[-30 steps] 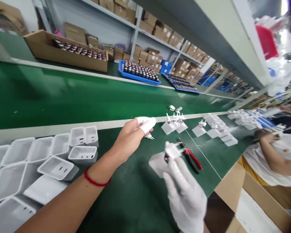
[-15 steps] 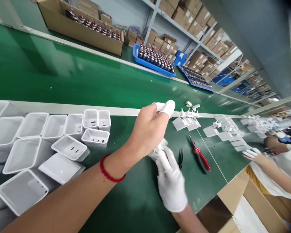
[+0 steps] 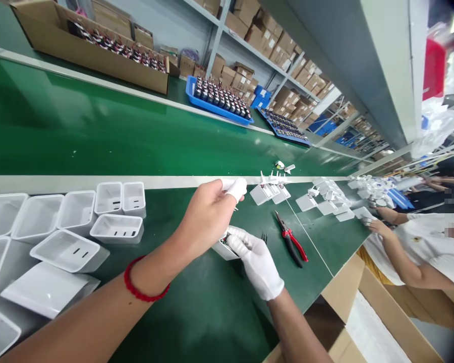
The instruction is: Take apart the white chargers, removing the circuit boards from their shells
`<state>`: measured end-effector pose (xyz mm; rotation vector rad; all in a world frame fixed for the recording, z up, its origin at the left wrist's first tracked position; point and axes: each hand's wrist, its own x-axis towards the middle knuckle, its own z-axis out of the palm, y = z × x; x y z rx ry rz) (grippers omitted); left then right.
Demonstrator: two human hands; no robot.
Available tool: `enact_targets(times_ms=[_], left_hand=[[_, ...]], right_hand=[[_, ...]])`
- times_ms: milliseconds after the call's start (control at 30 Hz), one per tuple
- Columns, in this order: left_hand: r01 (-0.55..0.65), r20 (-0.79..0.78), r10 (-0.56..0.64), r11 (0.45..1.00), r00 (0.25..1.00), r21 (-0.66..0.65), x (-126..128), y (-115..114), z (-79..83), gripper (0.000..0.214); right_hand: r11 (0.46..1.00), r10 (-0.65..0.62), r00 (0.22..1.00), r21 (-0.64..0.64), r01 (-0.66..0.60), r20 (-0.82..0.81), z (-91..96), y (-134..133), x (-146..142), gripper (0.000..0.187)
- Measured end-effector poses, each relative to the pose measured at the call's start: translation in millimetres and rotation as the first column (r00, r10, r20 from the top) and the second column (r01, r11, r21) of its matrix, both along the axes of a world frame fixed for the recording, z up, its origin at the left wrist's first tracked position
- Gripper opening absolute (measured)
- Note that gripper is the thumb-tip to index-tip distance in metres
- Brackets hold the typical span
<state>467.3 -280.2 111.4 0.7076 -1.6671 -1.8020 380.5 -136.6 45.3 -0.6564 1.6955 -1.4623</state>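
Observation:
My left hand (image 3: 212, 206), with white covers on its thumb and forefinger, is closed in a pinch above my other hand. Whatever it grips is hidden, though small pale bits show below the fingers. My right hand (image 3: 255, 264) wears a white glove and is closed on a white plastic case (image 3: 225, 249) tilted over the green bench. Small parts show at the case's opening, partly covered by the gloved fingers. Just right of the glove lie black tweezers (image 3: 264, 237), partly hidden, and long-nose pliers (image 3: 290, 240) with red and black handles.
Several open white cases (image 3: 117, 227) stand at left. White cases with parts (image 3: 270, 191) sit ahead. A blue tray (image 3: 219, 103) of black components and a cardboard box (image 3: 98, 55) line the back ledge. An open carton (image 3: 393, 322) stands lower right, near a co-worker's hand (image 3: 378, 227).
The view has shifted, so bench items appear further left. The white case shows more clearly beneath my left hand, with my gloved fingers at its opening. The co-worker's hand has moved.

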Motion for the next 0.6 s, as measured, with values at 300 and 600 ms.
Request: enact_targets(times_ms=[300, 600], left_hand=[[0.038, 0.046, -0.036, 0.998, 0.998, -0.041, 0, 0, 2.2, 0.024], [-0.118, -0.070, 0.109, 0.985, 0.992, -0.130, 5, 8, 9.0, 0.026]], right_hand=[[0.995, -0.039, 0.992, -0.083, 0.049, 0.119, -15.1, 3, -3, 0.056], [0.996, 0.039, 0.795, -0.040, -0.079, -0.605, -3.0, 11, 3, 0.044]])
